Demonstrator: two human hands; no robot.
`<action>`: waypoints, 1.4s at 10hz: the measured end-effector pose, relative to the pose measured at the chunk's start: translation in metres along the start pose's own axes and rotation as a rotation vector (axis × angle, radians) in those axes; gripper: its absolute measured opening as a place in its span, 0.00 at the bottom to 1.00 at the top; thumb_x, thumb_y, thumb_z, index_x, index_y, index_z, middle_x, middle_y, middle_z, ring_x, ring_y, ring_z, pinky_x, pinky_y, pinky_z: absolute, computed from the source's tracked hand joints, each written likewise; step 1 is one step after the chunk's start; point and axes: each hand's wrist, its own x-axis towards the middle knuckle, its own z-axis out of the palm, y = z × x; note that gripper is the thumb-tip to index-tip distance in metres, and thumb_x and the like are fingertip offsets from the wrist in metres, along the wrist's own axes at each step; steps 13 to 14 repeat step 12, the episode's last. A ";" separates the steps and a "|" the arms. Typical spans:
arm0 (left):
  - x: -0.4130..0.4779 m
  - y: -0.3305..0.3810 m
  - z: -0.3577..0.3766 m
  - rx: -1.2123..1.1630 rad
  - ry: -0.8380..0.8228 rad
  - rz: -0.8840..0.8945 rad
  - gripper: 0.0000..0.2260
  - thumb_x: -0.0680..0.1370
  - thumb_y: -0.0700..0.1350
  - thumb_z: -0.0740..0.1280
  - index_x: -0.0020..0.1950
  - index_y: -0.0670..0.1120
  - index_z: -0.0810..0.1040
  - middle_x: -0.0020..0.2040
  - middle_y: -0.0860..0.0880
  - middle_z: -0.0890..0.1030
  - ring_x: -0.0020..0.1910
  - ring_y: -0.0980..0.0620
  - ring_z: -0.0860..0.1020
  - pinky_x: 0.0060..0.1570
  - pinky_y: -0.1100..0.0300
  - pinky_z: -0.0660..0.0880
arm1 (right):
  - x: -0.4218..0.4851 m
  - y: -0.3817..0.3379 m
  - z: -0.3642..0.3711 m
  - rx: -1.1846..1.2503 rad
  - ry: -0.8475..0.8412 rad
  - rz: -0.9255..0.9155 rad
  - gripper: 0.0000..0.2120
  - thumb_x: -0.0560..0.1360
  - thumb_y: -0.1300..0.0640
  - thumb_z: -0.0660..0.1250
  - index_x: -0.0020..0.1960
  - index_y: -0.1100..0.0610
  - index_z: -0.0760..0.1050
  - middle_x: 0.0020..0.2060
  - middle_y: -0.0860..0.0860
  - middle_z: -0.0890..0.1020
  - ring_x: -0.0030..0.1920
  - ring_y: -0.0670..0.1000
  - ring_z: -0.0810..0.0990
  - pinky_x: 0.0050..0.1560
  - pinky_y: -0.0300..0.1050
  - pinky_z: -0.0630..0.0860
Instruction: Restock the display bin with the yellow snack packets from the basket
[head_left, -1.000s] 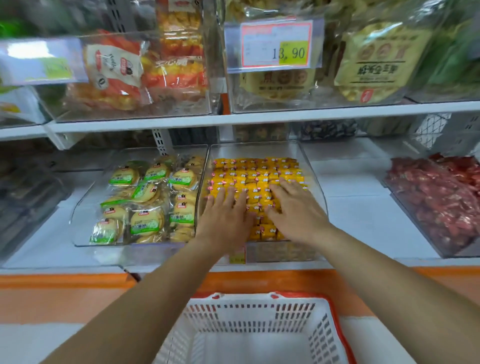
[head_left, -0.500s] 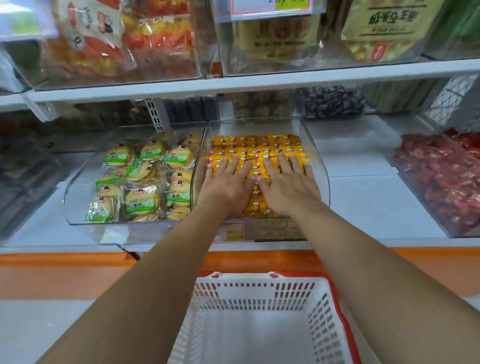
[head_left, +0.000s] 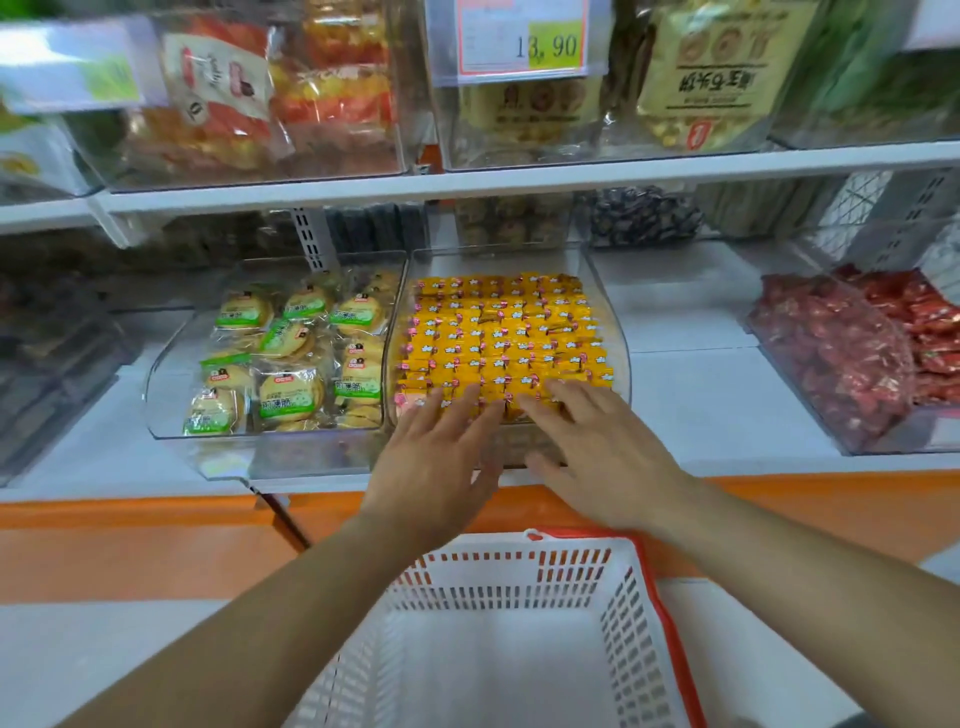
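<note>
- Head view, down onto a shop shelf (head_left: 701, 405).
- Packets (head_left: 498, 332): yellow, in tidy rows, filling a clear bin (head_left: 498, 262) on that shelf.
- Left hand (head_left: 436, 462): fingers straight and spread, grasping nothing, tips over the nearest row at the bin's front edge; contact hard to tell.
- Right hand (head_left: 602, 457): likewise flat and released, just beside the left, tips over the same row.
- Basket (head_left: 519, 561): white with a red rim, below the shelf, between the forearms.
- Just left of the bin: green-labelled biscuits (head_left: 291, 358) in a second clear tub.
- Well to the right: red sweets (head_left: 841, 353).
- Above: price tag (head_left: 519, 41) reading 13,90.
</note>
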 end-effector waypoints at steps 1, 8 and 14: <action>0.007 -0.002 0.009 0.078 0.036 0.026 0.28 0.85 0.60 0.53 0.83 0.56 0.53 0.84 0.51 0.53 0.82 0.41 0.54 0.79 0.44 0.55 | 0.005 -0.002 0.011 -0.038 -0.030 0.010 0.35 0.78 0.31 0.45 0.81 0.43 0.43 0.81 0.51 0.50 0.81 0.56 0.46 0.79 0.59 0.49; 0.024 -0.010 0.002 0.067 -0.096 -0.035 0.28 0.83 0.65 0.52 0.82 0.62 0.49 0.85 0.51 0.50 0.82 0.39 0.52 0.78 0.40 0.56 | 0.024 -0.017 0.008 -0.042 -0.009 0.150 0.38 0.75 0.29 0.51 0.81 0.41 0.46 0.81 0.52 0.53 0.80 0.59 0.53 0.76 0.62 0.55; 0.005 -0.018 -0.041 -0.188 -0.067 -0.107 0.30 0.83 0.58 0.63 0.82 0.57 0.57 0.82 0.50 0.61 0.80 0.46 0.62 0.75 0.47 0.63 | 0.020 -0.007 -0.022 0.266 -0.013 0.173 0.31 0.77 0.34 0.60 0.77 0.43 0.63 0.79 0.48 0.62 0.78 0.55 0.59 0.76 0.56 0.59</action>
